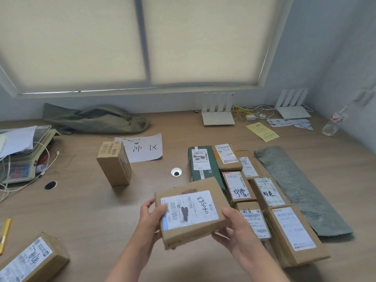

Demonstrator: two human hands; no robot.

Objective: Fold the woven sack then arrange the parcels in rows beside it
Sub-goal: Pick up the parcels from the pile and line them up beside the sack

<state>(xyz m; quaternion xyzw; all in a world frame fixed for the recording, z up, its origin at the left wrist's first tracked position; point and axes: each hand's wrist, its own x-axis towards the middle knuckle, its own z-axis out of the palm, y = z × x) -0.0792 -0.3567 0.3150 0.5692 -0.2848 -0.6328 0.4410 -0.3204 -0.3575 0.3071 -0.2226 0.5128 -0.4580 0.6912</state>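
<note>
Cardboard parcel (191,212) with a white label, raised over the near part of the desk (91,210) and gripped at both ends. Left hand (151,214) curled round the left end, thumb on the label's edge; right hand (234,226) wrapped round the near right corner, thumb on top, fingers beneath. Just right of the held parcel, flat on the desk: parcels in rows (244,188), labels up, with a dark green box (200,163) at the group's far left corner. Just beside the rows on their right: folded woven sack (301,190), a long flat green strip. Elsewhere on the desk: upright parcel (114,162) touching a sheet with large characters (146,147); another parcel (34,259) at the near left edge; crumpled green sack (95,119) at the back; weighing scale (22,155) far left; white router (218,112) and second router (293,106) with cables; clear bottle (333,123) far right. Behind: window with pale blinds (122,41) drawn.
</note>
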